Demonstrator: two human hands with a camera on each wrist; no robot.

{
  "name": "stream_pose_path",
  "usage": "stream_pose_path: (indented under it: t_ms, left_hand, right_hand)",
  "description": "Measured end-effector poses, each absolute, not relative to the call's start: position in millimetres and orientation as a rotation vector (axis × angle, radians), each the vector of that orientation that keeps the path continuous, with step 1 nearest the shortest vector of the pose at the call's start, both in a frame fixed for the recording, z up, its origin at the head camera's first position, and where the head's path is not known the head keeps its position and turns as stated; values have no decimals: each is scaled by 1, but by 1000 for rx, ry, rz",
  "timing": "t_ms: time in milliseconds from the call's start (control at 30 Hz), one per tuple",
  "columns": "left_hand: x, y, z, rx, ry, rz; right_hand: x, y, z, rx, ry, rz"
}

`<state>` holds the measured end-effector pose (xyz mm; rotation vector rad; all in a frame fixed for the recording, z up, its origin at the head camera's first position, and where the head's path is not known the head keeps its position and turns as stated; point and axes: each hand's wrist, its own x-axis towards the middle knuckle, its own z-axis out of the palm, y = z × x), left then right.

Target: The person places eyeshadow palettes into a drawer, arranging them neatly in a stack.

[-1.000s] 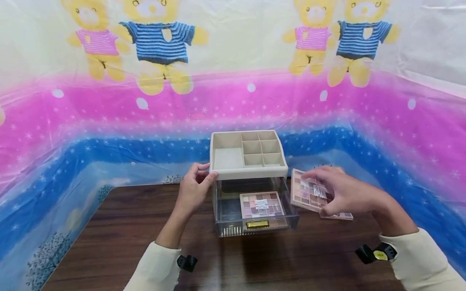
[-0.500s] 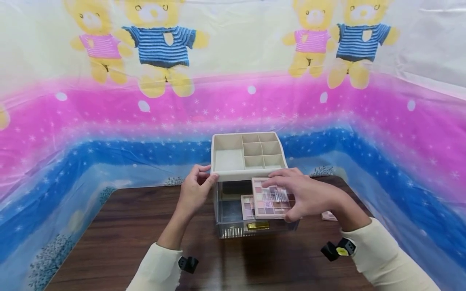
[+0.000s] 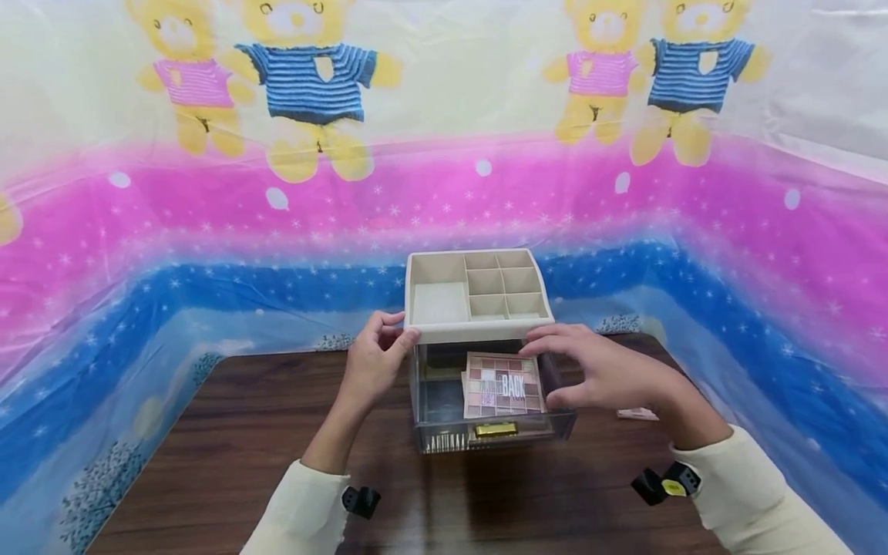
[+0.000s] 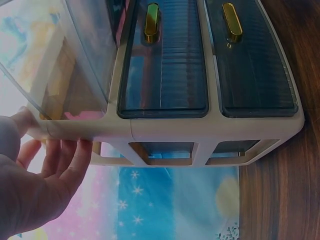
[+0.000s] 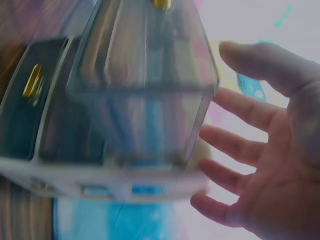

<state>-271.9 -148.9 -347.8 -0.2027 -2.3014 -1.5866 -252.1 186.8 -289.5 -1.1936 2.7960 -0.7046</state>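
Observation:
A cream makeup organizer stands on the table with its clear top drawer pulled out. Inside the drawer lie two eyeshadow palettes stacked a little askew; the upper eyeshadow palette shows the lettering "BACK". My left hand holds the organizer's upper left edge, thumb in front and fingers along its side, as the left wrist view also shows. My right hand hovers at the drawer's right side, fingers spread and holding nothing. In the right wrist view its fingertips are close beside the drawer wall.
Another palette lies on the dark wood table, partly behind the right forearm. Two closed drawers with gold handles, the middle drawer and bottom drawer, sit below the pulled-out one. A printed cloth hangs around the back.
My right hand carried an eyeshadow palette left from beside the organizer, laid it on the one in the drawer and let go, then drew slightly right. My left hand stayed at the organizer's edge.

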Motion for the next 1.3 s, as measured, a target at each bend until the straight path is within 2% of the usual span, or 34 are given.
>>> stream_pose_path:
  t_ms: [233, 467, 667, 833, 1033, 1300]
  left_hand:
    - [-275, -148, -349, -220, -2279, -1595]
    - [-278, -151, -350, -230, -2261, -1596]
    - [-276, -151, -348, -224, -2264, -1597]
    - [-275, -150, -348, -225, -2277, -1605]
    - [-274, -150, -348, -212, -2284, -1612]
    - [-274, -149, -347, -214, -2283, -1605]
  right_hand:
    - [-266, 230, -314, -801, 2972, -835]
    - [-289, 261, -341, -558, 2983, -692]
    - [-312, 287, -381, -203, 3024, -476]
    - [-323, 303, -415, 116, 2943, -470]
    - [-333, 307, -443, 283, 2925, -498]
    - [-341, 303, -460, 427, 2904, -503]
